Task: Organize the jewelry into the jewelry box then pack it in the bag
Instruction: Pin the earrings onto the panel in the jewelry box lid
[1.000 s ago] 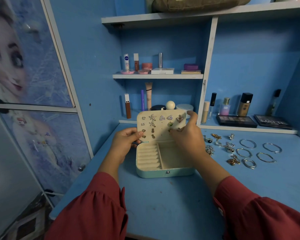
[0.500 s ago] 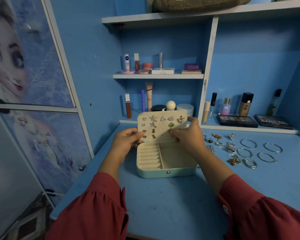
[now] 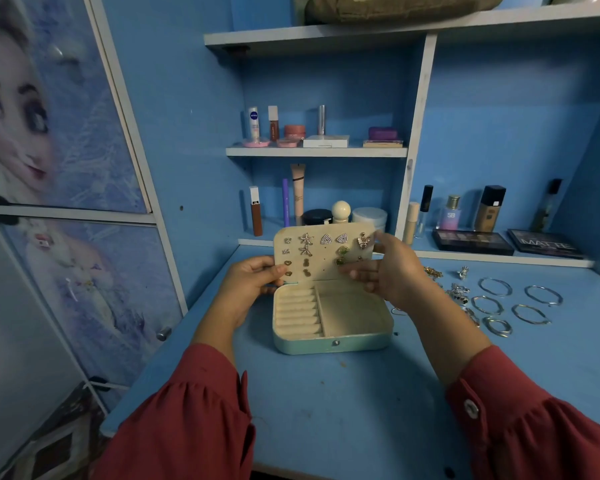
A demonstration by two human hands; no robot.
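A mint-green jewelry box (image 3: 331, 342) lies open on the blue desk. Its cream earring panel (image 3: 321, 263) stands upright with several earring pairs pinned to it. My left hand (image 3: 252, 284) grips the panel's left edge. My right hand (image 3: 383, 268) holds the panel's right side, thumb behind its top corner and fingers curled at the front. The ring rolls and the right compartment look empty. Loose silver bangles (image 3: 496, 287), rings and charms (image 3: 459, 292) lie on the desk right of the box. An olive bag (image 3: 395, 8) lies on the top shelf.
Cosmetics fill the shelves behind the box: bottles, tubes, a white jar (image 3: 369, 216), two eyeshadow palettes (image 3: 471, 242). A wardrobe door with a cartoon picture (image 3: 49, 133) stands at the left. The desk's front edge runs below my red sleeves.
My right hand lowered from the panel's top right corner to its lower right, then opened out and took hold of the panel's right side. The left hand kept its grip.
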